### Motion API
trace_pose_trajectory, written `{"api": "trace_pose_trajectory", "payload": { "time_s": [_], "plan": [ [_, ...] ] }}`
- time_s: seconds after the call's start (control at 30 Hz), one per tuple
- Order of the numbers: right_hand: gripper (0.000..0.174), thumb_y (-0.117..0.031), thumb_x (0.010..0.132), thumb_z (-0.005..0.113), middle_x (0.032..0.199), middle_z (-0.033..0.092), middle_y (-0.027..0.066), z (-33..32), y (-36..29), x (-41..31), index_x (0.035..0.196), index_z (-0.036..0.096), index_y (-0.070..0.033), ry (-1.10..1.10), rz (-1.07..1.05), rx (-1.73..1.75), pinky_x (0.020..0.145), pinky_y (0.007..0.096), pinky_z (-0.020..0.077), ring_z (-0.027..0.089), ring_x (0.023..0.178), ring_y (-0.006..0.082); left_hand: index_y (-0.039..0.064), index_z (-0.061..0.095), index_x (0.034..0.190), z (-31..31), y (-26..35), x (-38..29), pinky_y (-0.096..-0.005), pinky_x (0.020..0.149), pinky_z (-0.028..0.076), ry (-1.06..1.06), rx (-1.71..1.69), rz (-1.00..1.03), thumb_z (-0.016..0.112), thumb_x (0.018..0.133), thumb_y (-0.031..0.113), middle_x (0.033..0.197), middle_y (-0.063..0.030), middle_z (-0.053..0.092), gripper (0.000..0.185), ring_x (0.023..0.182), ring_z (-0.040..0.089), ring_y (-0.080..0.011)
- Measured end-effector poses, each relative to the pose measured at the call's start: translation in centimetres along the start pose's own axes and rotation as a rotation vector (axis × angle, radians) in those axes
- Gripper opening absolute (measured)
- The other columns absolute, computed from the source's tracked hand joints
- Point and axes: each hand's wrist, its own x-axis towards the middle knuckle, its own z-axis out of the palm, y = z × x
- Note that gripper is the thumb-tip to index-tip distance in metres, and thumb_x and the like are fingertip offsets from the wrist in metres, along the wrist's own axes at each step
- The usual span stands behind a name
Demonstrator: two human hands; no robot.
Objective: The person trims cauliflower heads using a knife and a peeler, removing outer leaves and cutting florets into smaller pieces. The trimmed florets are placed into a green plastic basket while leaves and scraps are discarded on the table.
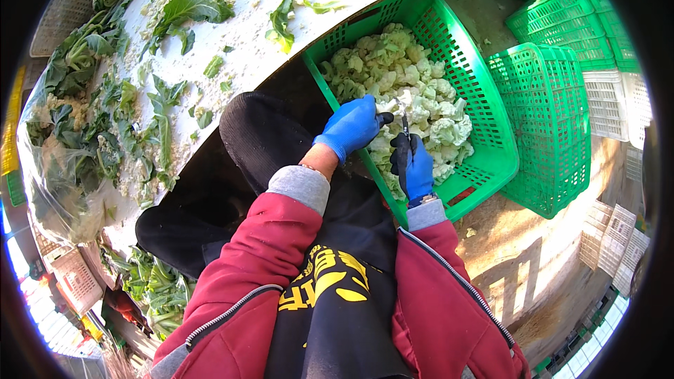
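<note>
My left hand (350, 125), in a blue glove with dark fingertips, curls over the near side of a pile of cauliflower florets (392, 66). Its fingertips lie against the florets, and whether they grip one is hidden. Close beside it, my right hand (419, 168), gloved the same way, is closed around the black handle of a small knife (404, 125). The thin blade points away from me and reaches in among the florets. A green plastic crate (487, 131) with slotted walls holds the pile and stands tilted by my knees.
On the left, a white tabletop (247, 37) carries cauliflower leaves (192, 8) and crumbs. A clear plastic bag (63, 189) lies along its edge by heaped leaves. Green crates (547, 126) and white crates (605, 105) stand at the right. More leaves (158, 279) lie at lower left.
</note>
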Motion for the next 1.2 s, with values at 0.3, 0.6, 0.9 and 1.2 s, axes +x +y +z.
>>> {"api": "trace_pose_trajectory", "payload": {
  "time_s": [0.3,0.6,0.9,1.2],
  "plan": [
    [0.046,-0.047,0.097,0.044,0.052,0.044,-0.0004,0.3,-2.6,1.0,0.086,0.056,-0.004,-0.217,0.213,0.366,0.037,0.0248,0.0281,0.037,0.038,0.0086,-0.003,0.05,0.089,0.5,-0.1,0.1,-0.0502,0.067,0.045,0.103,-0.112,0.103,0.061,0.089,0.031,0.08,-0.0288,0.059,0.036,0.081,0.057,-0.0469],
    [0.041,-0.04,0.097,0.045,0.075,0.065,0.0173,3.0,3.7,3.2,0.096,0.055,0.0,0.078,0.307,-0.095,0.053,0.042,0.0468,0.062,0.059,0.0306,-0.004,0.051,0.091,0.4,0.9,0.8,-0.0464,0.07,0.048,0.328,-0.361,-0.094,0.067,0.085,0.023,0.087,-0.0277,0.063,0.032,0.08,0.061,-0.0442],
    [0.045,-0.039,0.085,0.067,0.077,0.065,0.01,-5.7,5.2,3.0,0.111,0.056,-0.004,0.222,0.263,-0.138,0.051,0.0316,0.0491,0.059,0.054,0.0177,-0.001,0.053,0.111,-7.4,1.0,-4.2,-0.0442,0.073,0.055,0.082,-1.686,0.02,0.047,0.097,0.031,0.103,-0.0177,0.062,0.035,0.091,0.064,-0.033],
    [0.057,-0.029,0.072,0.081,0.074,0.063,0.0056,-1.9,4.3,4.8,0.121,0.059,-0.009,-0.068,0.109,-0.343,0.056,0.0303,0.0481,0.058,0.057,0.0143,-0.003,0.044,0.131,-24.3,-18.3,-27.5,-0.0476,0.103,0.041,0.744,-1.473,0.276,0.051,0.093,0.03,0.13,-0.0247,0.05,0.051,0.118,0.051,-0.0404]
  ]
}}
